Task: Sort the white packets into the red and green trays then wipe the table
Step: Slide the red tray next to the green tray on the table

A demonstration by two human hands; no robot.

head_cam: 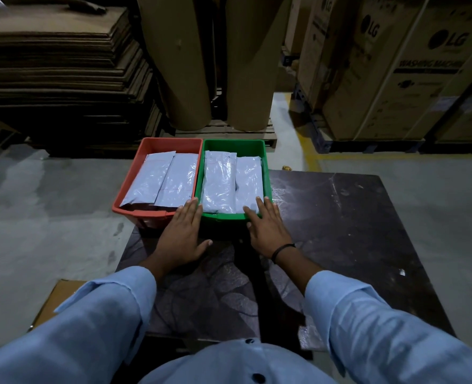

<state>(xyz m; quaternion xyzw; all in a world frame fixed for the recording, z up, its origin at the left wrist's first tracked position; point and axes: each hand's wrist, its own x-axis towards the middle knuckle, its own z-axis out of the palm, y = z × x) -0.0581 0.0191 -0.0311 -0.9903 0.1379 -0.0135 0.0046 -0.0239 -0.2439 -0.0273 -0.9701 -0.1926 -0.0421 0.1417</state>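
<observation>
Flat-fingered and holding nothing, the left hand presses the near rim of the red tray, the right hand that of the green tray, on the dark table; white packets lie in both, perhaps stacked, lower layers hidden

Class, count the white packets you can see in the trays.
4. Red tray: one packet left, another right. Green tray: one left, one right. Others may lie hidden underneath.

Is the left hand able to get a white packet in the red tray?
Probably yes: the left hand rests flat on the near rim of the red tray, and the white packet by its fingertips lies uncovered.
</observation>
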